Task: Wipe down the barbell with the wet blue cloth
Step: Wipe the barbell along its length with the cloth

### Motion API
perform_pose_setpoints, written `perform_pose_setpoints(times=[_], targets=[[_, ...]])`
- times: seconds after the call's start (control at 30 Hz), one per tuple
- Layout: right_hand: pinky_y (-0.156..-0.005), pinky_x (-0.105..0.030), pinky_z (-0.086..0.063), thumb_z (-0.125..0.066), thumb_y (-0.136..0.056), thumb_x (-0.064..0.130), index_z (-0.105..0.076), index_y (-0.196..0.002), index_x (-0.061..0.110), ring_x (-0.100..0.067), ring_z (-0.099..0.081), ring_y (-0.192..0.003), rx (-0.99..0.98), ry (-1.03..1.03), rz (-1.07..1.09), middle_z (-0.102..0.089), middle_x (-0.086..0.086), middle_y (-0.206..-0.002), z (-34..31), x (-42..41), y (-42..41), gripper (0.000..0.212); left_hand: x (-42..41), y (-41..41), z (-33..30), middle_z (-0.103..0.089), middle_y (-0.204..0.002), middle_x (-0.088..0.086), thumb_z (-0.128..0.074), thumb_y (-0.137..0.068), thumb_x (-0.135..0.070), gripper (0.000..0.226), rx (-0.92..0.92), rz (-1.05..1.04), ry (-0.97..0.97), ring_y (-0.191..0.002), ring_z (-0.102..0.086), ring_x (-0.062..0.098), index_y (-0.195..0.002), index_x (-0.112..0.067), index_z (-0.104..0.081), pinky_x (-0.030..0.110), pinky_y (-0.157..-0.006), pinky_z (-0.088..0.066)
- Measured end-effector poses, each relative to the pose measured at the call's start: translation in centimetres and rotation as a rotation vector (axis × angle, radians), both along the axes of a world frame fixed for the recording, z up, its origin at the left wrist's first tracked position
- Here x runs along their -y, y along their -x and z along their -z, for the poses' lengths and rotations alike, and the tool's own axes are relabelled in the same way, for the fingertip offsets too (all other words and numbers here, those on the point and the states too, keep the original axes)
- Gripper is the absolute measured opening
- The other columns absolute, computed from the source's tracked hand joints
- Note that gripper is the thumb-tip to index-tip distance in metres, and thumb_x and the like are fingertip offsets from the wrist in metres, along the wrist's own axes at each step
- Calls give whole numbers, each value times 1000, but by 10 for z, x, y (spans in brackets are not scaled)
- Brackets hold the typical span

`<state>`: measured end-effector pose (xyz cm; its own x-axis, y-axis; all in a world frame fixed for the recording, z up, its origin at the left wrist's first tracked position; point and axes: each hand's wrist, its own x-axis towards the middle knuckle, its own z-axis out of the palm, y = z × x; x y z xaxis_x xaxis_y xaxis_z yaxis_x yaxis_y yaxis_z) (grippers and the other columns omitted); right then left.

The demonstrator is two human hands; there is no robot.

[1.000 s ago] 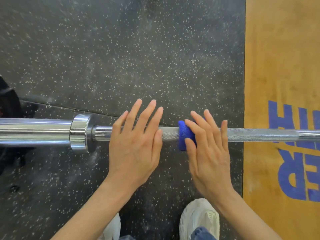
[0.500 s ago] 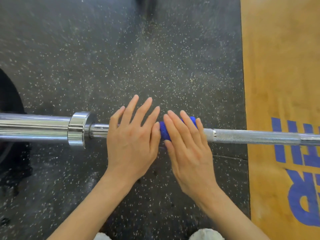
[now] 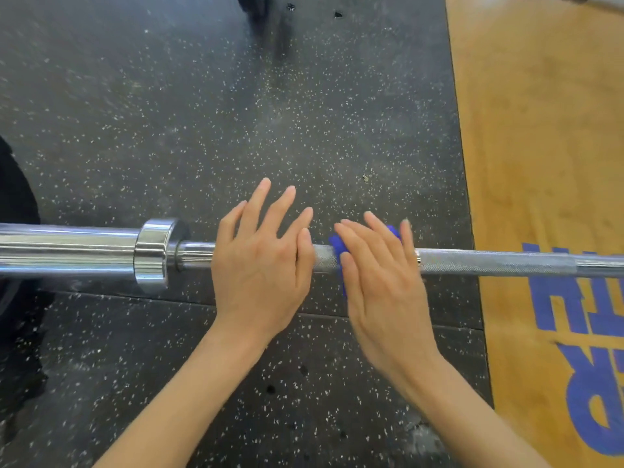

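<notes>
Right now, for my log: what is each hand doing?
Left hand: open, fingers straight, resting on the barbell.
Right hand: open, flat, pressing the blue cloth onto the bar.

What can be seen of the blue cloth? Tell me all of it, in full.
The blue cloth is deep blue, bunched and draped over the knurled shaft of the barbell, mostly hidden. Only slivers show: at the index finger, between the fingers, and a strip hanging below the shaft. The right hand presses it flat with straight fingers. The left hand rests on the shaft beside it, not touching it. Whether it is wet cannot be told.
</notes>
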<state>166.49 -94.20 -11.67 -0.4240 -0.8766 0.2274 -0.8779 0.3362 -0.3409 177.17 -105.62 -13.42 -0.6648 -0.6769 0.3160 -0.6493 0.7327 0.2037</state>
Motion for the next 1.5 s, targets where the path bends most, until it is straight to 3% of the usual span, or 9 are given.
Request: perform_pose_setpoints(times=[0.1, 0.27, 0.47, 0.57, 0.9, 1.03, 1.13, 1.33, 1.5], targets=[[-125, -39, -15, -29, -108, 23, -58, -136, 10, -25, -47, -138, 5, -20, -92, -60, -2, -137, 0, 10, -1, 42, 7, 0, 1, -60, -143, 5, -31, -106, -27, 46, -16, 11, 17, -144, -43, 30, -127, -18, -71, 41, -111, -30], [-127, -37, -10, -25, -110, 28, -52, -145, 11, -23, -35, -147, 25, -50, 41, -51, -2, -149, -3, -12, 18, 47, 16, 5, -5, -57, -146, 6, -29, -108, -31, 47, 12, 38, 2, -145, -40, 29, -137, -17, -64, 42, -113, -29], [-118, -42, -31, -35, -108, 32, -57, -140, 12, -24, -47, -134, -11, -2, 37, -50, -7, -148, -2, -3, 26, 43, -1, -25, -4, -33, -164, 3, -25, -109, -32, 51, -36, 118, -31, -156, -16, 28, -155, -15, -41, 43, -126, -4], [-120, -46, -27, -33, -108, 35, -52, -145, 13, -25, -45, -137, -31, 11, 78, -48, -5, -150, 1, 0, 25, 47, -8, -30, 3, -28, -166, 2, -25, -108, -34, 53, -18, 123, -49, -155, -17, 28, -157, -18, -35, 41, -126, -1], [-126, -47, -14, -24, -112, 33, -49, -147, 12, -27, -40, -144, -219, 35, 26, -53, -3, -147, 20, -1, 14, 49, -6, -20, 10, -35, -163, 2, -28, -107, -36, 50, -4, 51, -34, -151, -27, 28, -154, -24, -42, 40, -124, -4], [-125, -47, -15, -23, -111, 31, -52, -144, 9, -28, -40, -142, -125, 99, 129, -56, -4, -143, 19, 20, 3, 49, -2, -14, 10, -39, -160, 2, -30, -107, -33, 47, -30, 30, -44, -150, -29, 28, -151, -25, -46, 39, -124, -5], [-124, -45, -20, -25, -111, 29, -54, -143, 10, -27, -47, -138, -147, 105, 15, -59, -3, -140, 20, 31, 6, 47, 5, -10, 11, -40, -159, 2, -31, -107, -33, 46, -38, 15, -42, -149, -31, 28, -149, -25, -47, 39, -124, -7], [-126, -46, -9, -26, -110, 28, -53, -142, 8, -27, -36, -145, -101, 125, 166, -55, -5, -144, 22, 34, 19, 47, 18, 6, 10, -44, -157, 1, -28, -108, -35, 46, -50, 0, -45, -149, -31, 26, -145, -24, -53, 38, -123, -9], [-126, -46, -15, -29, -110, 29, -52, -145, 11, -25, -39, -145, -158, 97, 11, -54, -3, -147, 24, 50, 27, 46, 33, 15, 10, -48, -154, 1, -24, -109, -36, 48, -52, 1, -32, -146, -35, 26, -141, -23, -58, 36, -121, -12]])
